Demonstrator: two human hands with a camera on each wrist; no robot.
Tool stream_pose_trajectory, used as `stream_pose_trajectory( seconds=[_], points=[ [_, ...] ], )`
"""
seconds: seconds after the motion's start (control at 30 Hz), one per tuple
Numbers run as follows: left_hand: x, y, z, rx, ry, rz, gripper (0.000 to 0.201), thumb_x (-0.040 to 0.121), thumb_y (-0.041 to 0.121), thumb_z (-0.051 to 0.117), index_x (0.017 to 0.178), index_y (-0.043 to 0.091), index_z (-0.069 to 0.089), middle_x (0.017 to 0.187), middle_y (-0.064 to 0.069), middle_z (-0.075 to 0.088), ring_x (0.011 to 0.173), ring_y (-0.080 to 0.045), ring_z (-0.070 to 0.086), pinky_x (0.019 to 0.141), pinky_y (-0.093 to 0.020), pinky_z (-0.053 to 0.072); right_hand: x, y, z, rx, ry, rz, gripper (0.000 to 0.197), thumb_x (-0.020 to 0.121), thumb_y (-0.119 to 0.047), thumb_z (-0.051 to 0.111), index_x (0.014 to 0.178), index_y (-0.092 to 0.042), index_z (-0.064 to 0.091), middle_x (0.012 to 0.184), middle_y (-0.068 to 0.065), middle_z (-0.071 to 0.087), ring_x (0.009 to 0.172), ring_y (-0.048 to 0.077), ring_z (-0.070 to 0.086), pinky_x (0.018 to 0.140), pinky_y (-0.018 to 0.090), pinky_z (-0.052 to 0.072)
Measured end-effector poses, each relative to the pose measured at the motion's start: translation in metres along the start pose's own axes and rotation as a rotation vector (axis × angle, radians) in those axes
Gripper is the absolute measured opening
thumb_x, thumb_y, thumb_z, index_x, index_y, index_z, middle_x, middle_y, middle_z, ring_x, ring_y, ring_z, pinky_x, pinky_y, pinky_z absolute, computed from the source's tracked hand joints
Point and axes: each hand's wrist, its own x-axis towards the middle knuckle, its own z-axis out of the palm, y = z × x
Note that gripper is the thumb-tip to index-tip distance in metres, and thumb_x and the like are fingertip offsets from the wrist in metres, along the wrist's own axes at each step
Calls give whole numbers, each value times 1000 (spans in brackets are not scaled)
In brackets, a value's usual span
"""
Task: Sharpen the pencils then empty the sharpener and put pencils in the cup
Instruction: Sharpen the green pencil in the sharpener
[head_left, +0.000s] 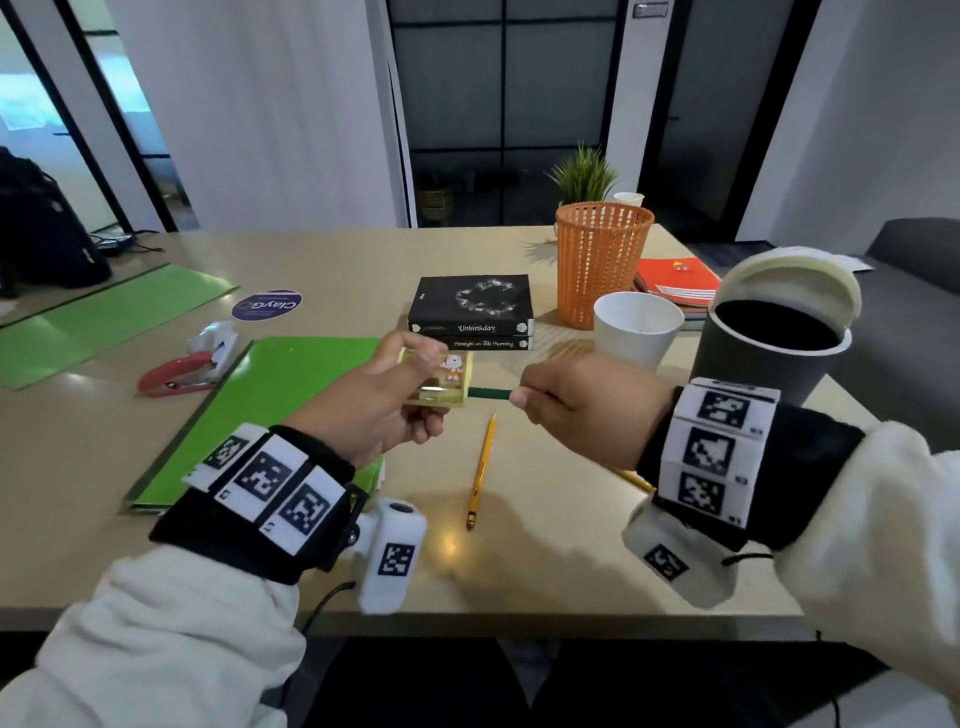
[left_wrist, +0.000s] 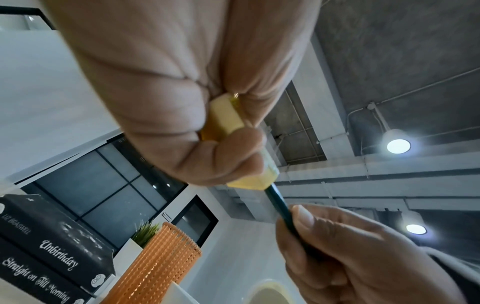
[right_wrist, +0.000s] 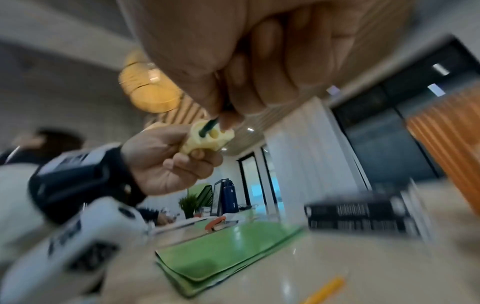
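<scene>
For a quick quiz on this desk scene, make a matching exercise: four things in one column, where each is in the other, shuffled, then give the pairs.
Things:
1. green pencil
2. yellow pencil
3. sharpener
4. white cup

Places:
A. lying flat on the table
B. held in the left hand
C. standing in front of the orange basket
D. pushed into the sharpener, held by the right hand

Pairs: 1-D, 2-A, 3-B, 4-C

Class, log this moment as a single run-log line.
step: sharpening | left hand: holds yellow sharpener | right hand: grips green pencil in sharpener | yellow pencil: on table | white cup: no pencils visible
</scene>
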Motion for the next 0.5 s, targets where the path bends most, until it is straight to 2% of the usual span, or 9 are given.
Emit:
stream_pose_trajectory(
  seconds=[0.07, 0.1, 0.17, 0.2, 0.27, 0.33, 0.4, 0.47, 0.5],
  points=[
    [2, 1, -4, -62, 18, -10, 16, 98, 25, 33, 97, 14, 45, 72, -13, 48, 45, -13, 49, 44, -20, 40, -2, -5, -2, -202, 155, -109, 24, 96, -35, 36, 91, -16, 50, 78, 3, 58, 74, 29, 58, 51, 30, 35],
    [3, 2, -5, -85, 29, -15, 18, 99, 26, 32, 98, 13, 45, 71, -12, 49, 45, -13, 49, 44, -20, 41, -2, -6, -3, -292, 215, -184, 18, 93, -30, 47, 91, -13, 52, 74, 4, 58, 66, 29, 59, 46, 26, 29],
    [4, 3, -4, -117, 35, -33, 21, 99, 27, 31, 101, 11, 44, 65, -10, 51, 44, -12, 49, 42, -17, 42, -3, -3, 0, -407, 285, -264, 21, 72, -18, 73, 82, -8, 58, 61, 6, 56, 47, 27, 56, 42, 24, 27],
    [3, 3, -3, -131, 27, -46, 22, 99, 28, 31, 102, 11, 45, 61, -8, 52, 43, -11, 49, 41, -17, 42, -2, -1, 2, -446, 316, -278, 25, 64, -14, 79, 78, -8, 59, 57, 5, 55, 42, 26, 54, 40, 23, 28],
    [1, 4, 0, -139, 2, -59, 23, 99, 30, 32, 100, 12, 46, 55, -4, 54, 44, -11, 49, 41, -16, 42, -1, 3, 5, -449, 344, -274, 28, 60, -14, 81, 76, -10, 59, 52, 3, 53, 37, 24, 51, 39, 21, 27],
    [0, 6, 2, -131, 1, -47, 21, 99, 30, 32, 97, 13, 45, 58, -5, 53, 45, -11, 49, 43, -17, 42, -3, -1, 2, -380, 341, -255, 20, 68, -17, 75, 74, -11, 57, 47, 1, 51, 32, 23, 48, 37, 16, 24],
    [-1, 8, 4, -100, 3, -19, 18, 98, 29, 33, 97, 13, 42, 66, -8, 51, 46, -12, 49, 46, -20, 41, -5, -1, -1, -289, 315, -188, 20, 84, -29, 50, 72, -13, 53, 46, 0, 50, 33, 24, 47, 37, 14, 21],
    [-3, 10, 6, -43, -5, 8, 14, 97, 28, 34, 96, 16, 41, 72, -11, 48, 45, -12, 49, 47, -21, 40, -6, 0, 2, -134, 219, -128, 34, 89, -41, 27, 74, -17, 46, 56, 4, 56, 50, 29, 54, 40, 27, 37],
    [-4, 10, 6, -11, -10, 21, 12, 97, 27, 35, 96, 17, 41, 73, -12, 48, 45, -12, 50, 45, -20, 40, -5, 2, 4, -52, 164, -109, 32, 91, -42, 27, 74, -19, 42, 63, 6, 57, 60, 31, 55, 50, 35, 44]
  ],
)
